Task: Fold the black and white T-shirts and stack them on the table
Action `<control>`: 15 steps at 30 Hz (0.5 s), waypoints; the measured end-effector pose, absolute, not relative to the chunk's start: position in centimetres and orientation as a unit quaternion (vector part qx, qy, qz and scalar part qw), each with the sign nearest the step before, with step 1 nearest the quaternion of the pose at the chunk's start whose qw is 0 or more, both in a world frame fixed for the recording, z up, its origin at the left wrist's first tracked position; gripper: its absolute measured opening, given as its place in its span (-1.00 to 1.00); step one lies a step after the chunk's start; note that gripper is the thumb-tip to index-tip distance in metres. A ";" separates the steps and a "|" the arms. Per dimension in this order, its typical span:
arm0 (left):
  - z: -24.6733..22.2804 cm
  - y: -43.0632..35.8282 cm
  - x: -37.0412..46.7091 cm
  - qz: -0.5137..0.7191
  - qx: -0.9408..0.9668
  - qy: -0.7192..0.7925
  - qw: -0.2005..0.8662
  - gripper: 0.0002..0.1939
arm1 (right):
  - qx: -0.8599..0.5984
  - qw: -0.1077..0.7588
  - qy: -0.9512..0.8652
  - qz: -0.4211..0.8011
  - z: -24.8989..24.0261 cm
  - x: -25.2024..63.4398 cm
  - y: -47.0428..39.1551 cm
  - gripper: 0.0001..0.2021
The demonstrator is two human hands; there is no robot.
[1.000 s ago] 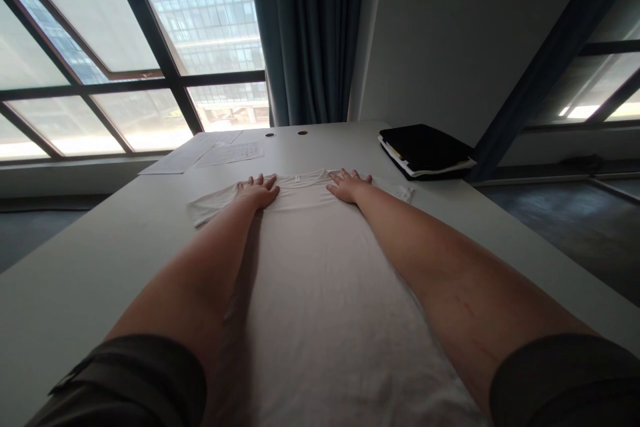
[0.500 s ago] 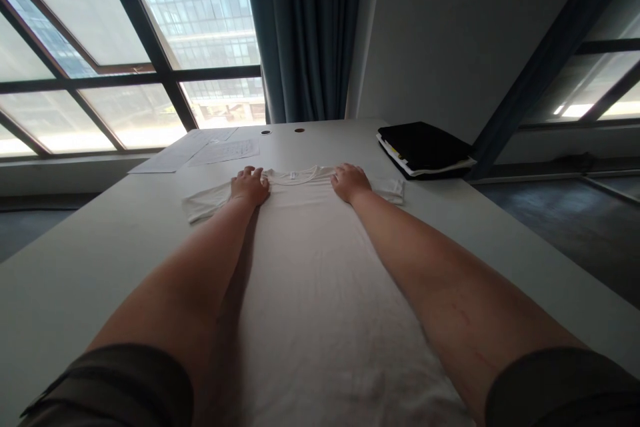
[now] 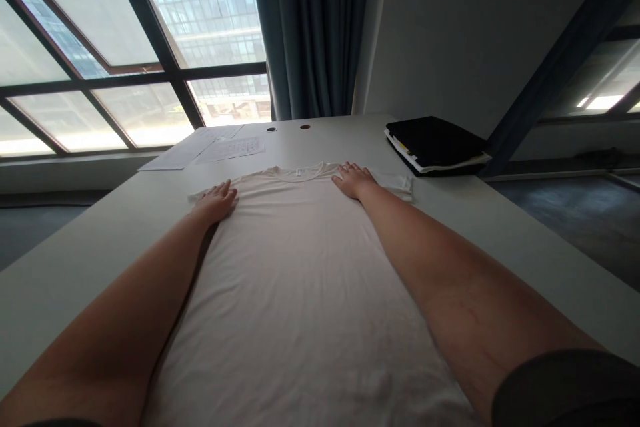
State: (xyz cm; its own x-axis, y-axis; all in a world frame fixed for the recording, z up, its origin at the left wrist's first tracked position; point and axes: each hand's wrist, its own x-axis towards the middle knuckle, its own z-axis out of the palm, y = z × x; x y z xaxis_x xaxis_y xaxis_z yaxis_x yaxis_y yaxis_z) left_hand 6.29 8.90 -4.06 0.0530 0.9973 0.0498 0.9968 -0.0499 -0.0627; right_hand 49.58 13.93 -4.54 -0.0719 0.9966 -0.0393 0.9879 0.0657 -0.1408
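One white T-shirt [image 3: 300, 267], likely light, limp; best grabbed at shoulders. Left hand [image 3: 217, 199], right hand [image 3: 354, 180] flat on it, not gripping.

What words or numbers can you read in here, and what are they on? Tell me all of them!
There are none I can read.
Papers on the table: faint lines of marks, too small and blurred to read.
Tag inside the neck of the white shirt: too small to read.
Black folder: no writing that I can see.
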 end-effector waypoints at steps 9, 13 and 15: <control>-4.9 9.4 5.3 -0.009 -0.689 -0.724 0.023 -0.38 | -0.679 0.039 -0.730 0.068 -5.2 49.9 14.8 -0.24; -4.7 7.8 3.7 -0.032 -0.645 -0.763 0.001 -0.35 | -0.687 0.048 -0.720 0.084 -4.7 49.9 15.1 -0.28; -4.7 6.6 2.8 -0.036 -0.641 -0.767 -0.011 -0.31 | -0.697 0.063 -0.710 0.075 -4.2 50.8 14.9 -0.29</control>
